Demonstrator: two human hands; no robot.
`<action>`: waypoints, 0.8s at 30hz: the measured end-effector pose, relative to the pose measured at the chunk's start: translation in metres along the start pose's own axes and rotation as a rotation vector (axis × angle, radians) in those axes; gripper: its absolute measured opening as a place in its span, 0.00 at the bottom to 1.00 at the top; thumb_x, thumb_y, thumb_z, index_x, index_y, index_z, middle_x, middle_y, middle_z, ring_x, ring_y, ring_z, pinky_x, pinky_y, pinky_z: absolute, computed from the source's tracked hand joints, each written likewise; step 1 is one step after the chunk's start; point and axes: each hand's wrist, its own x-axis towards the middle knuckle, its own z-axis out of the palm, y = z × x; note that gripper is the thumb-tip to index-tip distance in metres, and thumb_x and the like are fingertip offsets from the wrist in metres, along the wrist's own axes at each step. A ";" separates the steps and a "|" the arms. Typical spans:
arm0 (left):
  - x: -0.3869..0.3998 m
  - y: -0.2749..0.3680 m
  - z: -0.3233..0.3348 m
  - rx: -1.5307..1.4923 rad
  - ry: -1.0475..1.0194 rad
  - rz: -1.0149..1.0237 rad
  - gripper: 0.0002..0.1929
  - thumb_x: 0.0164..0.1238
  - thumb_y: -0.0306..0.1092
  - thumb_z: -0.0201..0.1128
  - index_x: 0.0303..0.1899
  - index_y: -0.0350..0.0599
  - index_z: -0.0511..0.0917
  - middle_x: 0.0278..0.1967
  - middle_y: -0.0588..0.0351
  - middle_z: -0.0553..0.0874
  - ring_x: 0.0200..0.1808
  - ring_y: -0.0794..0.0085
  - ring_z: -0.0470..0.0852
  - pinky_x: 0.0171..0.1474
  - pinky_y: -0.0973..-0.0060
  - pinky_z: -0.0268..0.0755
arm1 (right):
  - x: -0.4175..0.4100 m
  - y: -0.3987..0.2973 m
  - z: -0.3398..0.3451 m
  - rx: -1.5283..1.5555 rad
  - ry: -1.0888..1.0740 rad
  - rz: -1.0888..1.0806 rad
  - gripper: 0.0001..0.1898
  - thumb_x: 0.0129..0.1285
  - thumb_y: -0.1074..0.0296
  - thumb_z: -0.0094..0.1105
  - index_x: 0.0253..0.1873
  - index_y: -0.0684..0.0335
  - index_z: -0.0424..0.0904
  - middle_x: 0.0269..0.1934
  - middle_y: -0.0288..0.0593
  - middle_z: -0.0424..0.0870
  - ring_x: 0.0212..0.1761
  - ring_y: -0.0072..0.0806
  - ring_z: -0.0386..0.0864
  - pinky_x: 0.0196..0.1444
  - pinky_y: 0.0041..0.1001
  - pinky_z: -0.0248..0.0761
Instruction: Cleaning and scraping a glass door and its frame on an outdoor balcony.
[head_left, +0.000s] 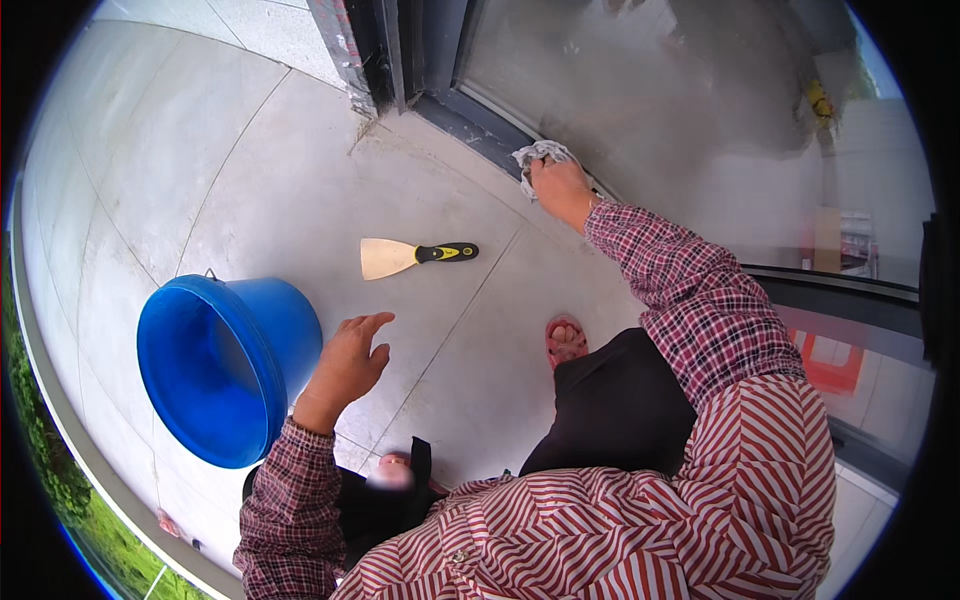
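Note:
My right hand (561, 187) grips a crumpled pale cloth (541, 154) and presses it to the lower part of a dark metal door frame (480, 133), beside the glass pane (675, 150). My left hand (346, 364) hangs in the air with thumb and fingers apart, holding nothing. Just left of it stands a blue plastic bucket (300, 315), its inside partly visible. A putty knife (420, 256) with a wide blade and a black and yellow handle lies flat on the tiles, beyond my left hand.
Large pale floor tiles (247, 187) spread around me. A door post (352, 60) rises at the far side. My sandalled foot (566, 341) is near the door. A raised edge (60, 435) borders the floor at left, with greenery (45, 450) past it.

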 end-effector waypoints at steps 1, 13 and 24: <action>0.007 0.001 -0.021 -0.028 -0.037 0.001 0.20 0.59 0.29 0.58 0.55 0.42 0.74 0.52 0.43 0.79 0.57 0.51 0.74 0.58 0.63 0.68 | -0.004 0.011 -0.010 -0.031 0.005 0.009 0.10 0.57 0.69 0.53 0.41 0.68 0.76 0.32 0.50 0.83 0.32 0.38 0.83 0.31 0.34 0.76; 0.044 -0.051 -0.032 -0.146 -0.132 -0.018 0.21 0.59 0.25 0.60 0.56 0.41 0.74 0.51 0.44 0.81 0.54 0.57 0.78 0.54 0.68 0.71 | -0.076 0.032 0.006 -0.080 -0.168 0.134 0.11 0.57 0.68 0.53 0.41 0.67 0.75 0.31 0.50 0.82 0.30 0.37 0.83 0.28 0.33 0.75; 0.031 -0.034 -0.012 -0.083 -0.135 -0.010 0.21 0.62 0.26 0.59 0.58 0.46 0.72 0.53 0.44 0.79 0.57 0.54 0.76 0.59 0.65 0.68 | -0.209 0.019 -0.003 1.204 -0.025 0.907 0.34 0.57 0.48 0.59 0.59 0.72 0.64 0.47 0.60 0.79 0.49 0.46 0.79 0.53 0.36 0.70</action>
